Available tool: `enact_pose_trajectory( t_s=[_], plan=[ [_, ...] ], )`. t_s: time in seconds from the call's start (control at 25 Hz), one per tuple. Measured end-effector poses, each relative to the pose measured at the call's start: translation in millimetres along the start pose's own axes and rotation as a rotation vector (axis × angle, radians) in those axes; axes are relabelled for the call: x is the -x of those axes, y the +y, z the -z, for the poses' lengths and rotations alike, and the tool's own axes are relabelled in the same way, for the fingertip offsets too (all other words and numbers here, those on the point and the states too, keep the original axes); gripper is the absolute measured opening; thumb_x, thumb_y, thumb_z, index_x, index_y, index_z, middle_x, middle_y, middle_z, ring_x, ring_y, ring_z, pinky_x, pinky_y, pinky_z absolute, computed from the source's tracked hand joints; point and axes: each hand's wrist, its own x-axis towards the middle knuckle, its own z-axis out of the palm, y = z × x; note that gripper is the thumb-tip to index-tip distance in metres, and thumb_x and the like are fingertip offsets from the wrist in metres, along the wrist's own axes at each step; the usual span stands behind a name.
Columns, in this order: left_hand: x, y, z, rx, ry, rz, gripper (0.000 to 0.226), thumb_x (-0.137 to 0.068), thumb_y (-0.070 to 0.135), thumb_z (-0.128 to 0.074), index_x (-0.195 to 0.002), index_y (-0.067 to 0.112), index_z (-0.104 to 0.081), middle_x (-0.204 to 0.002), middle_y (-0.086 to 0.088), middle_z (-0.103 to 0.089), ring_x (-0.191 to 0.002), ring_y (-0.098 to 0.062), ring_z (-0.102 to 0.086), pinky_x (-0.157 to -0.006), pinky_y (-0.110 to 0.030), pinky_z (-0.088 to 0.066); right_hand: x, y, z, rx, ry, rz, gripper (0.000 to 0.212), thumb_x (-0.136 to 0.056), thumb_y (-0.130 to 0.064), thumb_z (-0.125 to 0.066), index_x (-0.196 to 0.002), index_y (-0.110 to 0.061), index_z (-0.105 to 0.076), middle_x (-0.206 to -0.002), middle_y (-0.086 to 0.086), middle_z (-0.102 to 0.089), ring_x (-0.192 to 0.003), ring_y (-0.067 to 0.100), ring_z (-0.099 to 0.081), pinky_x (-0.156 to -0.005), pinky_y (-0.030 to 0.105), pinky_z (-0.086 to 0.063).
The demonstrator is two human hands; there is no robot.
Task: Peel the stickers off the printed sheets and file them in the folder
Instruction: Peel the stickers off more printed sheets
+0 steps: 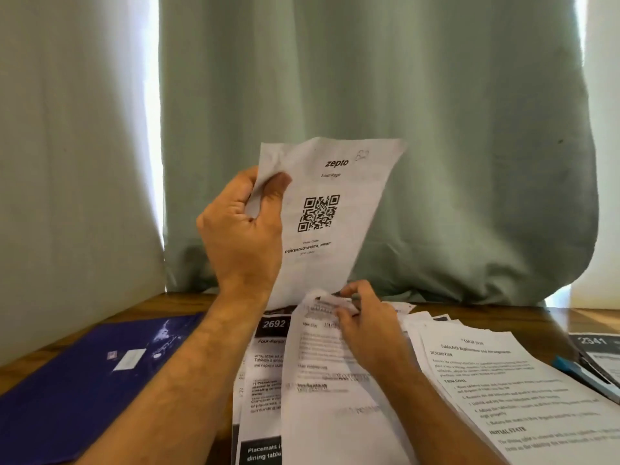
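My left hand [240, 229] holds up a white printed sheet [332, 209] with a QR code, thumb and fingers pinching its left edge. Below it my right hand [365, 325] pinches the curled top edge of another printed sheet [322, 380], which lies on a pile of papers; whether a sticker is between the fingers I cannot tell. A dark blue folder [84, 380] lies closed on the wooden table [188, 302] to the left, a small white label on its cover.
More printed sheets [503, 391] fan out to the right of the pile. A blue pen-like object [583, 374] and a dark-headed sheet [600, 350] lie at the far right. A pale green curtain [402, 95] hangs right behind the table.
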Motion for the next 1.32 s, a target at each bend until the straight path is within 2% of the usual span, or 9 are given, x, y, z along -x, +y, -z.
enact_pose_trajectory(
  t_s=[0.12,0.24,0.36,0.48,0.64,0.84,0.92,1.12,1.32],
  plan=[
    [-12.2,19.0,-4.4,0.031,-0.024,0.005,0.015,-0.095,0.025,-0.069,-0.082,0.019,-0.066,-0.068,0.016,-0.062,-0.060,0.003,-0.060,-0.051,-0.008,-0.043,6.5,-12.3,30.2,-0.127,0.239,0.189,0.009,-0.096,-0.026,-0.062,-0.096,-0.032,-0.056,-0.085,-0.016,-0.066,-0.077,0.004,-0.067,-0.067,0.021,-0.057],
    [-20.0,27.6,-8.9,0.087,-0.074,0.078,0.020,-0.096,0.023,-0.067,-0.076,0.025,-0.064,-0.068,0.015,-0.063,-0.060,0.005,-0.059,-0.054,-0.009,-0.046,15.4,-25.1,58.0,-0.203,0.459,0.353,0.014,-0.094,-0.015,-0.064,-0.093,-0.028,-0.059,-0.089,-0.015,-0.065,-0.085,-0.003,-0.064,-0.071,0.009,-0.051],
    [-29.2,29.4,-21.3,0.104,-0.124,0.183,0.021,-0.097,0.027,-0.065,-0.076,0.027,-0.066,-0.074,0.008,-0.070,-0.069,-0.009,-0.066,-0.064,-0.033,-0.059,13.0,-46.9,95.5,-0.207,0.606,0.469,0.016,-0.092,-0.009,-0.065,-0.095,-0.024,-0.063,-0.094,-0.004,-0.063,-0.087,0.001,-0.062,-0.074,0.009,-0.049],
    [-33.1,26.6,-40.4,0.234,-0.158,0.491,0.017,-0.099,0.023,-0.061,-0.085,0.022,-0.070,-0.086,0.002,-0.077,-0.083,-0.021,-0.073,-0.079,-0.046,-0.062,-2.8,-69.0,132.2,-0.139,0.657,0.535,0.012,-0.092,-0.011,-0.066,-0.097,-0.022,-0.066,-0.096,-0.004,-0.062,-0.086,0.000,-0.061,-0.076,0.010,-0.049],
    [-10.3,9.9,-62.6,0.329,-0.307,0.851,0.010,-0.098,0.018,-0.059,-0.099,0.015,-0.068,-0.088,-0.007,-0.077,-0.081,-0.028,-0.075,-0.077,-0.050,-0.062,-27.8,-74.4,148.9,0.027,0.588,0.491,0.004,-0.093,-0.025,-0.065,-0.093,-0.028,-0.063,-0.091,-0.011,-0.056,-0.083,0.001,-0.057,-0.073,0.011,-0.046],
    [66.1,-41.4,-86.4,0.290,-0.457,1.164,0.015,-0.095,0.016,-0.059,-0.095,0.005,-0.069,-0.088,-0.019,-0.075,-0.079,-0.037,-0.073,-0.079,-0.062,-0.058,-54.9,-12.3,114.4,0.244,0.321,0.217,0.016,-0.095,-0.039,-0.061,-0.090,-0.026,-0.070,-0.088,-0.006,-0.065,-0.082,0.010,-0.060,-0.080,0.033,-0.053],
    [95.4,-65.0,-89.6,0.213,-0.466,1.233,0.020,-0.096,0.012,-0.050,-0.092,0.007,-0.070,-0.086,-0.018,-0.075,-0.078,-0.035,-0.071,-0.082,-0.064,-0.056,-51.1,19.2,94.8,0.250,0.246,0.115,0.018,-0.096,-0.038,-0.061,-0.090,-0.024,-0.071,-0.086,-0.006,-0.068,-0.078,0.009,-0.062,-0.077,0.034,-0.054],
    [138.3,-107.1,-90.4,0.089,-0.555,1.353,0.026,-0.101,0.014,-0.045,-0.101,0.015,-0.071,-0.091,-0.014,-0.076,-0.085,-0.034,-0.074,-0.085,-0.055,-0.059,-45.4,58.9,65.5,0.195,0.077,-0.099,0.014,-0.096,-0.036,-0.062,-0.090,-0.027,-0.069,-0.077,-0.016,-0.067,-0.067,-0.002,-0.060,-0.057,0.013,-0.039],
    [143.3,-120.7,-97.0,0.116,-0.567,1.432,0.031,-0.094,0.030,-0.051,-0.095,0.011,-0.075,-0.094,-0.016,-0.077,-0.095,-0.041,-0.072,-0.091,-0.059,-0.055,-47.4,66.0,52.5,0.271,0.025,-0.105,0.016,-0.096,-0.040,-0.061,-0.086,-0.030,-0.069,-0.081,-0.015,-0.068,-0.075,0.002,-0.062,-0.067,0.023,-0.048]
  ],
)
